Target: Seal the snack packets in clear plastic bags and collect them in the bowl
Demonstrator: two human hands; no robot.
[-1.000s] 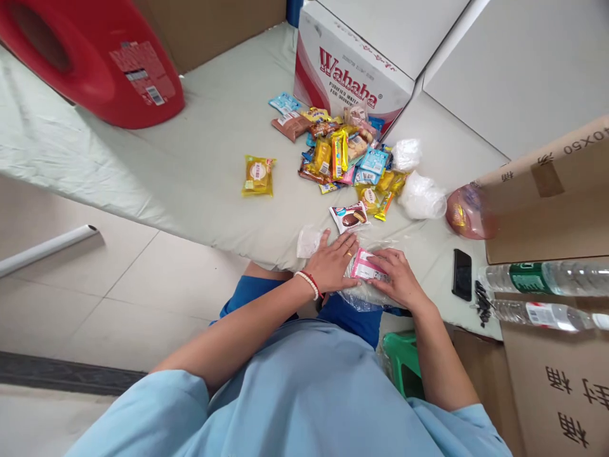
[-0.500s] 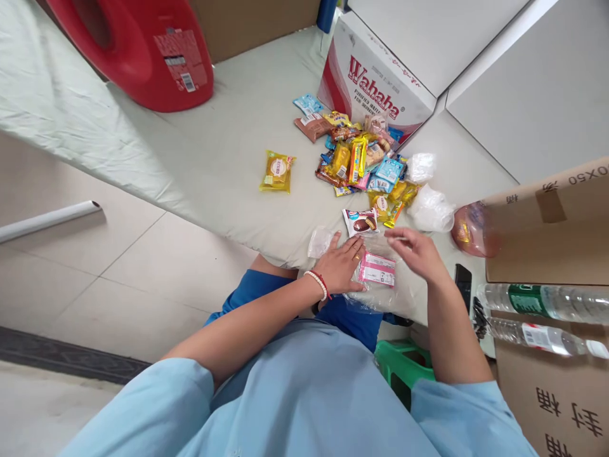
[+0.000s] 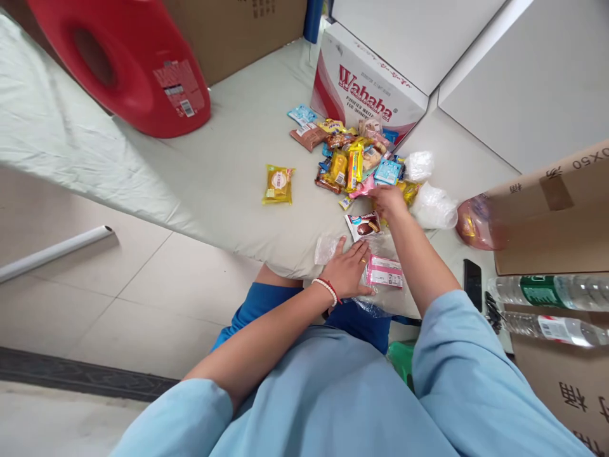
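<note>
My left hand point(image 3: 349, 270) lies flat with fingers spread on a clear plastic bag point(image 3: 328, 249). Just right of its fingers, a pink-and-white packet point(image 3: 385, 271) rests on that bag. My right hand point(image 3: 387, 200) reaches over the front of a heap of wrapped snacks point(image 3: 339, 166), its fingertips pinched at the edge of a pink snack packet point(image 3: 364, 186). Between the two hands is a snack pack with a chocolate pie picture point(image 3: 364, 225). One yellow-wrapped cake point(image 3: 278, 184) lies apart, left of the heap.
Behind the heap stands a Wahaha carton point(image 3: 368, 89). White crumpled plastic point(image 3: 434, 206) and a reddish clear container point(image 3: 476, 222) are to the right, near a phone point(image 3: 472, 284) and clear bottles point(image 3: 571, 292). A red jug point(image 3: 137, 82) stands at the back left.
My right hand has moved forward from above the plastic bag to the snack heap, and its fingers have closed at the pink packet. My left hand stays flat on the bag.
</note>
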